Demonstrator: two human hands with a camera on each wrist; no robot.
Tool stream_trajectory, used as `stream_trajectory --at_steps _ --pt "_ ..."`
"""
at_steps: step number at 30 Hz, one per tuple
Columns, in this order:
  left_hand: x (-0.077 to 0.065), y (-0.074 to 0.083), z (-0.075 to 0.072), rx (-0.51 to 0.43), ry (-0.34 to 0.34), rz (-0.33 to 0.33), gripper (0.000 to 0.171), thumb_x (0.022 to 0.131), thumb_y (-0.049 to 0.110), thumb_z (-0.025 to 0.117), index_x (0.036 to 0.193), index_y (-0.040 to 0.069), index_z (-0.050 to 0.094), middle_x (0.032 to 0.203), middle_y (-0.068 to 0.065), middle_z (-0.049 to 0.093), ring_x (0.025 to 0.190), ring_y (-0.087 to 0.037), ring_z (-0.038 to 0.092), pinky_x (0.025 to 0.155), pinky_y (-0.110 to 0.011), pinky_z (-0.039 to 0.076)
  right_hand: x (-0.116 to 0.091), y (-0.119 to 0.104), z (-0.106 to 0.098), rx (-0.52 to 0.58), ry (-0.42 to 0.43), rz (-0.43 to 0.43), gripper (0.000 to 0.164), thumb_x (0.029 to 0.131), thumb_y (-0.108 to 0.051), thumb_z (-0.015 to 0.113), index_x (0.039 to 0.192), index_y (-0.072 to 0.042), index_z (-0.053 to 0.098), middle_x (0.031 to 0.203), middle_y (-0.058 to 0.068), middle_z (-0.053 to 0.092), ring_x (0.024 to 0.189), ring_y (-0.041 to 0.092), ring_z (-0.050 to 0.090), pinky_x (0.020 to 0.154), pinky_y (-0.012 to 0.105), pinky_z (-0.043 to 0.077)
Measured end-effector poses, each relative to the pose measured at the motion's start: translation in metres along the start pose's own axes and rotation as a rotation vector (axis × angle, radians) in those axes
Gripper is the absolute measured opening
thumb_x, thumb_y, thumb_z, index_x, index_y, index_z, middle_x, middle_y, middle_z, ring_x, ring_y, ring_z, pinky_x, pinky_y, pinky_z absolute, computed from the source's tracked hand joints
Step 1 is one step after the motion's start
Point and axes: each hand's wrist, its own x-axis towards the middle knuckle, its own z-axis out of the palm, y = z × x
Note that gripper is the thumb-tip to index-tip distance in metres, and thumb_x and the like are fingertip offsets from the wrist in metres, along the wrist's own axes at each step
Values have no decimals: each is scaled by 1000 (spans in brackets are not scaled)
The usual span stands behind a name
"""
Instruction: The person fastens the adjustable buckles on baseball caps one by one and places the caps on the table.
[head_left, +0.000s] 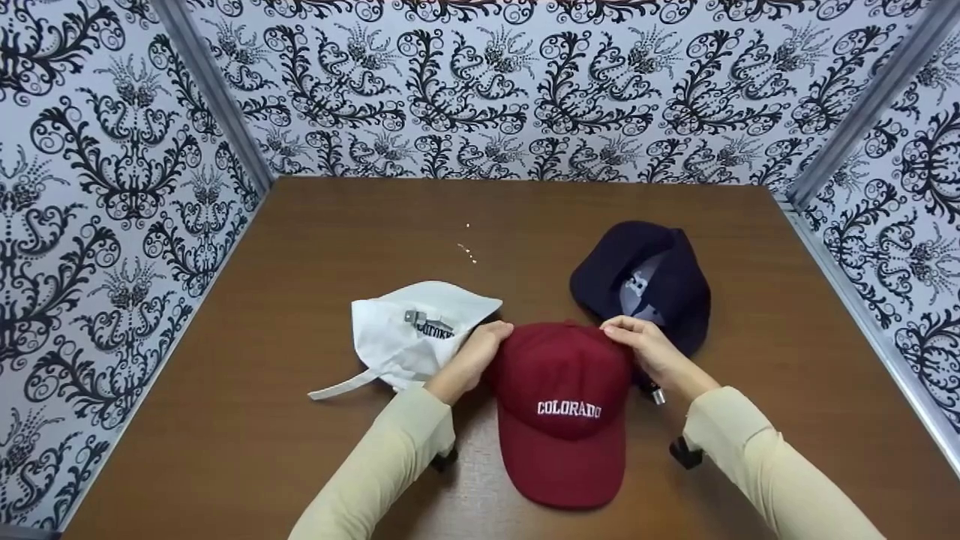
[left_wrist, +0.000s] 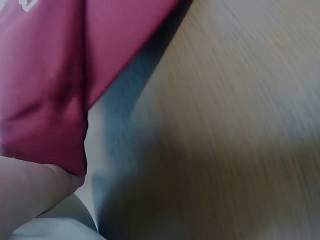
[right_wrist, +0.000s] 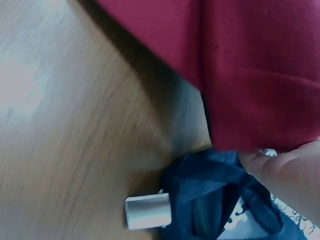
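A dark red baseball cap with white COLORADO lettering is held between both hands, its brim toward the person. At its left edge my left hand grips the fabric; the left wrist view shows the thumb against the cap's rim. On the opposite side my right hand pinches the cap's edge, its fingertips partly hidden behind the red cloth. A white cap lies just left of the left hand, its strap trailing out. Beyond the right hand is a navy cap, with a metal buckle on its strap.
The brown wooden table carries a few small white specks near its middle. Patterned black-and-white panels with grey metal edges enclose the back and both sides.
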Motion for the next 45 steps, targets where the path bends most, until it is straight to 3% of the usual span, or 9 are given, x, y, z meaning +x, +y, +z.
stream_trajectory --at_steps 5,9,16,22,25,30,34,40,45 --pt "-49 56 -1 27 -6 -51 27 90 20 43 97 -3 56 96 -8 56 92 -16 49 85 -30 38 -6 3 -15 -21 -109 1 13 88 -10 49 95 -16 59 85 -10 59 76 4 56 70 23 45" --pt "-61 71 -7 94 -19 -64 27 84 9 42 101 -6 57 103 -11 57 96 -16 48 86 -28 36 -11 7 -26 -73 -210 7 31 81 5 45 108 -8 54 86 -9 60 76 4 55 71 22 46" --pt "-49 47 -13 317 -105 -99 39 66 -4 39 101 -4 57 90 -7 52 76 -13 41 64 -21 34 -7 19 -23 -248 -40 93 26 76 5 52 97 -9 58 73 -9 52 65 1 50 62 19 44" --pt "-48 36 -6 237 -85 -83 38 78 -3 31 104 -3 59 94 -11 58 79 -13 50 71 -25 43 1 21 -6 -235 -8 68 23 77 3 53 94 -11 58 74 -8 54 68 2 52 62 21 45" --pt "-31 10 -8 203 -56 -25 37 80 1 33 104 2 61 97 -9 59 82 -13 52 72 -26 44 3 21 -1 -190 -10 65 23 80 1 52 101 -6 57 79 -8 58 73 3 55 65 20 46" --pt "-37 17 -13 222 12 8 39 78 3 39 114 3 53 115 -9 54 102 -18 48 88 -31 39 -4 11 -9 -182 -11 174 43 86 -20 55 123 -2 44 110 2 54 96 11 51 77 31 46" --pt "-62 49 -13 254 36 -116 56 76 7 43 130 1 33 129 -17 42 111 -27 42 92 -43 36 -16 -3 -22 -236 -93 322 62 87 -41 49 133 -6 26 125 18 41 101 23 51 73 41 48" --pt "-84 69 -9 230 -70 -363 86 76 28 55 142 14 3 146 -10 17 124 -32 31 80 -59 38 -29 -10 -26 -309 -233 500 68 86 -51 43 135 -12 16 113 25 47 84 31 62 59 39 52" --pt "-86 67 -4 170 -96 -363 90 75 25 59 142 13 0 147 -11 10 127 -35 26 82 -61 37 -26 -3 -12 -293 -258 516 80 86 -51 44 141 -13 -1 111 24 51 88 32 61 61 39 52"
